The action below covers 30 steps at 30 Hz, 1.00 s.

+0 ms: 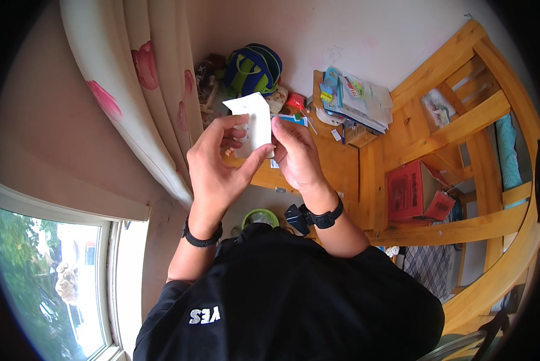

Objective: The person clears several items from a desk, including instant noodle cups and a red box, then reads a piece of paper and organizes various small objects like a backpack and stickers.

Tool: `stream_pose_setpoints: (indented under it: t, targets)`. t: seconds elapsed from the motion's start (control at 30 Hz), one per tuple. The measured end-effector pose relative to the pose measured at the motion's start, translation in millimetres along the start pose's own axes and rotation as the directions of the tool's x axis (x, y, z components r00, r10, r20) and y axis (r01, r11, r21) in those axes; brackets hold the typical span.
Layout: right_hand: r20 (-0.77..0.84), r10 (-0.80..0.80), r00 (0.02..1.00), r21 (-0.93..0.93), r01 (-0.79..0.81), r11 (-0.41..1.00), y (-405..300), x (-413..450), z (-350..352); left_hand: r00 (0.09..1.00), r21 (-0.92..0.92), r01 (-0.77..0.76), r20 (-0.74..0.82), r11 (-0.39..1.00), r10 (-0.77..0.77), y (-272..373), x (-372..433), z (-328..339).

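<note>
Both hands hold a small white paper or card item (260, 128) up in front of my chest. Its top edge is folded out to the left like a flap, and some faint marks show on its face. My left hand (220, 155) grips the left side, with the thumb reaching across the bottom corner. At the right edge, my right hand (298, 155) has its thumb against the card, and its other fingers are partly hidden. Black bands circle both wrists. Below the hands lies the wooden desk (331, 164).
A blue-green backpack (252, 67) sits at the back of the desk beside a red packet (296, 100). Stacked books and folders (358, 99) stand right. A green bin (261, 212) is below. A curtain (134, 90) hangs left; a wooden bunk bed (455, 131) and red carton (405, 192) stand right.
</note>
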State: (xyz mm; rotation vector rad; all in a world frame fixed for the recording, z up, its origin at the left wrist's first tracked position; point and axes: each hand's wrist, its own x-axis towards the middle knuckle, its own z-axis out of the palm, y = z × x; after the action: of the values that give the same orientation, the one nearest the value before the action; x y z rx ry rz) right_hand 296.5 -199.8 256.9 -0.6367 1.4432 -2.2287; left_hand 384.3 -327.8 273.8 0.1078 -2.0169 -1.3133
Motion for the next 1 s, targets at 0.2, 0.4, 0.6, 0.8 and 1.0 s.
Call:
stream_pose_setpoints:
  t: [0.2,0.4,0.6,0.8,1.0]
  targets:
    - [0.068,-0.032,0.997,-0.055,0.036,0.998,5.2,-4.9,-10.6,0.996,-0.405,0.088,0.052,0.91,-0.073,-25.1,-0.4,10.2]
    - [0.015,-0.02,1.0,-0.098,0.021,0.995,1.0,-8.4,-6.6,0.983,-0.558,0.177,0.138,0.811,-0.119,-28.9,-3.8,9.0]
    - [-0.004,-0.027,1.0,-0.093,0.027,0.995,-1.1,-10.8,-5.1,0.979,-0.598,0.18,0.186,0.781,-0.083,-33.2,-2.6,5.8]
    - [0.058,-0.087,0.995,-0.12,0.094,0.988,3.1,-11.8,-6.3,0.989,-0.539,0.114,0.144,0.834,-0.043,-31.8,-6.3,8.4]
    - [-0.013,-0.042,0.999,-0.153,0.04,0.987,11.0,-9.8,-13.1,0.976,-0.541,0.159,0.214,0.826,-0.048,-40.7,-5.3,5.9]
